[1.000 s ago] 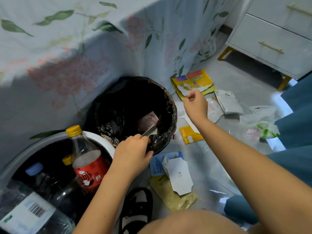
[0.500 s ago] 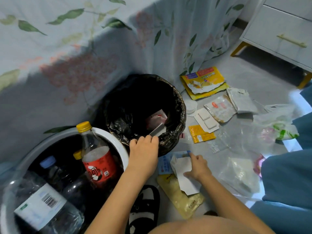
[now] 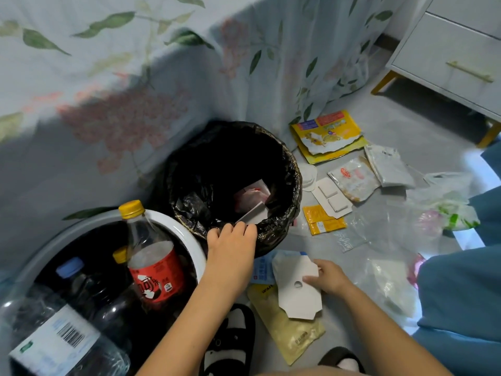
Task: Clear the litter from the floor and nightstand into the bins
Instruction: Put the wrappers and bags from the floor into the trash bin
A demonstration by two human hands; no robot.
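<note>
Head view: white die-cut cardboard piece with small round hole [image 3: 296, 290] lies on floor just beside black-lined round bin [image 3: 294, 185], atop yellowish pouch [image 3: 287, 332]. Looks light, stiff, flat; likely best pinched at edge. Right hand [image 3: 329, 278] fingers pinching its right edge. Left hand [image 3: 230, 246] fingers curled over bin rim.

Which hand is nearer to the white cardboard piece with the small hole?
Right. The right hand touches the white cardboard piece at its right edge, fingers on it. The left hand is apart from it, up at the rim of the black-lined bin.
</note>
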